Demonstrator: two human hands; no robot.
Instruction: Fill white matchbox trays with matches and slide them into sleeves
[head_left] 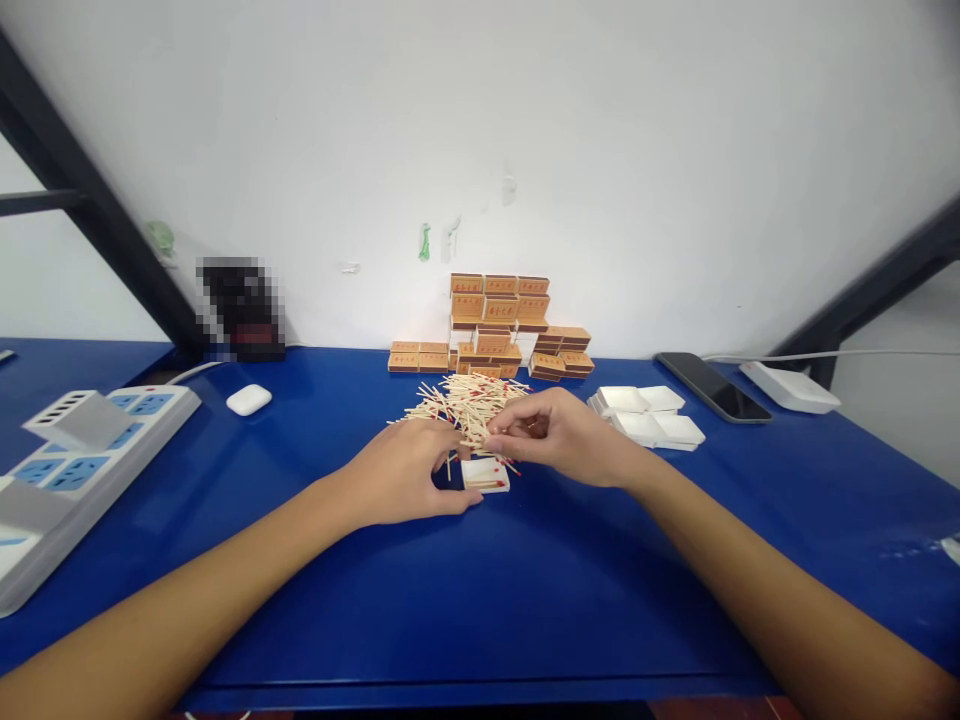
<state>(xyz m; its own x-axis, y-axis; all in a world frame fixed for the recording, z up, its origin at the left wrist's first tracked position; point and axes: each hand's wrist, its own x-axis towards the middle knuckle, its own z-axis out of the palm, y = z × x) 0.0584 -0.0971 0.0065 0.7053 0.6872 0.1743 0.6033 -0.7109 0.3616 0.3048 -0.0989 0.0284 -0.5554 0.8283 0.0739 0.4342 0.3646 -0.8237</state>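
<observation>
Two grips: right hand (559, 432), fingertips close together at the match pile (469, 400), whether pinching I cannot tell; left hand (401, 470), spread, nearer the tray (480, 467). It lies from the right fingertips toward the worktop's (480, 600) front edge, long axis roughly parallel.

dark phone (712, 387), power strip (91, 472), white case (249, 400)

Both forearms (247, 570) angle inward! Left hand (401, 475) lies palm-down, thumb stretched wide of the forefinger; right hand (559, 440) curls in, thumb and fingertips close together!
</observation>
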